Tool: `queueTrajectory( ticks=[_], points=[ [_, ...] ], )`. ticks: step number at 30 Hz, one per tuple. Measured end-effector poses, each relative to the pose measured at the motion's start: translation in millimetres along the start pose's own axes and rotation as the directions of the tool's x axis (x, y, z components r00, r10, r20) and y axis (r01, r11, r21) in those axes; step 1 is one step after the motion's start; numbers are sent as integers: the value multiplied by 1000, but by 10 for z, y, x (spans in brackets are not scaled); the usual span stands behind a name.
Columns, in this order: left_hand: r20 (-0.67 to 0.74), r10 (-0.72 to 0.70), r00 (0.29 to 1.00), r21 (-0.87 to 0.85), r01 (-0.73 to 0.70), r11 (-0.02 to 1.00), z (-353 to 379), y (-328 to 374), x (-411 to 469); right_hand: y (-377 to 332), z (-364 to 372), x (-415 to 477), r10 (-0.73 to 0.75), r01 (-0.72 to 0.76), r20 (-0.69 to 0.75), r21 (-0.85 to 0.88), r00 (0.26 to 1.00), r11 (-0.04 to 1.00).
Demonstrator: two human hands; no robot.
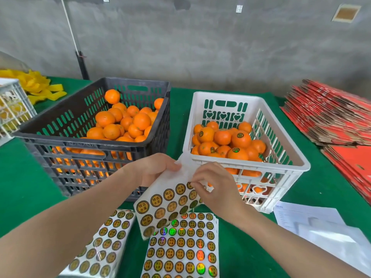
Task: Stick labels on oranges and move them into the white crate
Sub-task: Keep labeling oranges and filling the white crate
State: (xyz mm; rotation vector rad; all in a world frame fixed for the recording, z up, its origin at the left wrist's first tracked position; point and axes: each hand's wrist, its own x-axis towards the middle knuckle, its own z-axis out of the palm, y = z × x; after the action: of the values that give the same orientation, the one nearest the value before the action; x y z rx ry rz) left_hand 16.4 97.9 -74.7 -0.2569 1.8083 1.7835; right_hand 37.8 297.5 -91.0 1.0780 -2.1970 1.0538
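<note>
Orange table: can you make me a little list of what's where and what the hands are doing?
black crate: left, oranges with no labels showing
white crate: right, oranges, several labelled
held sheet: round gold labels, lifted above the table
left hand: holds the sheet's top edge
right hand: fingers pinching at a label near the sheet's upper right
flat sheets: on the green table, below the hands
red cartons: stacked far right

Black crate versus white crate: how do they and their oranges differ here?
The black crate sits on the left and looks larger; the white crate sits on the right and looks smaller. Oranges in the black crate show no labels, while several oranges in the white crate carry round stickers. The black walls have plain slots; the white walls include heart-shaped cutouts. Both stand on the green tabletop, partly filled.
</note>
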Motion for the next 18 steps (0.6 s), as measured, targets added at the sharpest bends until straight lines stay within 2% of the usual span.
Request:
queueTrajectory(
  ticks=[4,5,8,11,14,16,18],
  points=[
    [1,3,1000,323,-3,946,-18,-229,107,-27,-33,39,209,-217,65,172,976,961],
    [1,28,1000,449,-26,893,-7,-307,143,-27,-28,57,238,-250,86,179,968,952],
    [17,78,997,770,-63,634,53,-510,261,-26,40,99,295,-326,191,155,936,933],
    [28,67,997,870,-58,489,92,-700,379,-30,134,133,321,-358,238,131,916,924],
    [18,232,972,940,-96,327,103,-761,369,-25,204,203,339,-373,223,133,914,918],
    [20,470,882,937,-181,299,93,-654,216,-35,227,283,326,-353,177,155,929,923],
    [93,721,686,918,-339,204,44,-482,-39,-63,236,402,291,-305,94,204,952,930]
  ],
)
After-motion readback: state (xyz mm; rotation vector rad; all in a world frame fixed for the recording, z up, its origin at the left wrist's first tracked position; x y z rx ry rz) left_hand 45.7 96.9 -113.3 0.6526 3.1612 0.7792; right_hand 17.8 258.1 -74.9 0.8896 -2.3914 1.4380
